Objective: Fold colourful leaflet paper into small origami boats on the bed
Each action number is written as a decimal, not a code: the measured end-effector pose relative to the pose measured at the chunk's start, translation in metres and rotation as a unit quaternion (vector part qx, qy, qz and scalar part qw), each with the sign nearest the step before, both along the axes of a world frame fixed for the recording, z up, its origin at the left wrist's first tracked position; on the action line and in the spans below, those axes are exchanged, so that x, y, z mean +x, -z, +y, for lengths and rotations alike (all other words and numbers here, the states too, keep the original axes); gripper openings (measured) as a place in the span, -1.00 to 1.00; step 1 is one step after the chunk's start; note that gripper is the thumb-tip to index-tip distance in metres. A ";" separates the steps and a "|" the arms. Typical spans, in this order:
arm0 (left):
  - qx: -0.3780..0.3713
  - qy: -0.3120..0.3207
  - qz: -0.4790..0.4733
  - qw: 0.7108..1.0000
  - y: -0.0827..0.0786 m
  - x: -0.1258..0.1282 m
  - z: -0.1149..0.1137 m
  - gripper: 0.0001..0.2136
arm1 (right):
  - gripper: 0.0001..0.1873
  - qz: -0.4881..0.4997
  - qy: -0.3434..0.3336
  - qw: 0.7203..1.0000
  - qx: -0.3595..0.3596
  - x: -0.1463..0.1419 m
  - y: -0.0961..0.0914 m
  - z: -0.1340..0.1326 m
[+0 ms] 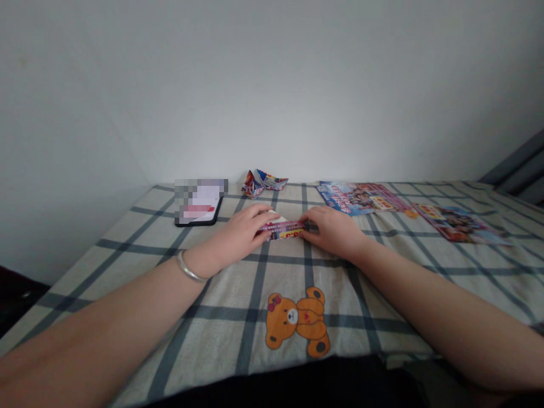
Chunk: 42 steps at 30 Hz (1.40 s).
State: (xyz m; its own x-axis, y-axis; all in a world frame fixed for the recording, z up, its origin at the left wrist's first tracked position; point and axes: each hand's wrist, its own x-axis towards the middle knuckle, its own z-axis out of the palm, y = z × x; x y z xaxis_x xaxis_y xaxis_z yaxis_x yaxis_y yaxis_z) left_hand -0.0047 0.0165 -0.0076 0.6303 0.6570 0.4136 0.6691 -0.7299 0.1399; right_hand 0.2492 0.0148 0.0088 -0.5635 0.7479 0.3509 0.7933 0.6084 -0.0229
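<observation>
A small piece of folded printed paper [285,228], pink and yellow with a white triangular part at its top, lies between my two hands just above the checked cloth. Around its left end, my left hand [250,228] grips with fingers and thumb, a silver bangle on the wrist. My right hand [329,229] pinches the paper's right end. Behind it stands a folded paper figure [263,183] of the same colourful print, with pointed flaps.
A phone [199,204] with a lit screen lies at the left. Printed flyers [361,197] lie at the back right, with another flyer [459,222] nearer. The checked tablecloth [221,334] bears a printed bear [297,322]. A white wall [272,85] rises behind.
</observation>
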 end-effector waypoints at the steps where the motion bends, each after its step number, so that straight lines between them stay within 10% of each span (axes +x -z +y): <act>1: 0.003 0.002 -0.003 1.000 -0.001 0.000 -0.001 -0.65 | -0.67 0.022 0.005 1.000 -0.002 0.000 0.002 0.001; 5: 0.027 0.008 -0.022 0.999 -0.005 0.003 -0.005 -0.65 | -0.44 0.066 -0.008 0.997 -0.029 0.002 0.008 0.006; 13: 0.096 0.052 -0.036 0.993 -0.006 0.006 -0.007 -0.53 | -0.78 0.092 -0.037 0.991 -0.088 0.003 0.006 0.010; 24: 0.138 0.076 -0.025 0.987 -0.007 0.006 -0.008 -0.70 | -0.77 0.091 -0.028 0.990 -0.107 0.003 0.003 0.008; 42: 0.125 0.018 -0.011 0.992 -0.011 0.010 -0.016 -0.34 | -0.93 0.069 -0.042 0.996 -0.047 0.004 0.001 0.004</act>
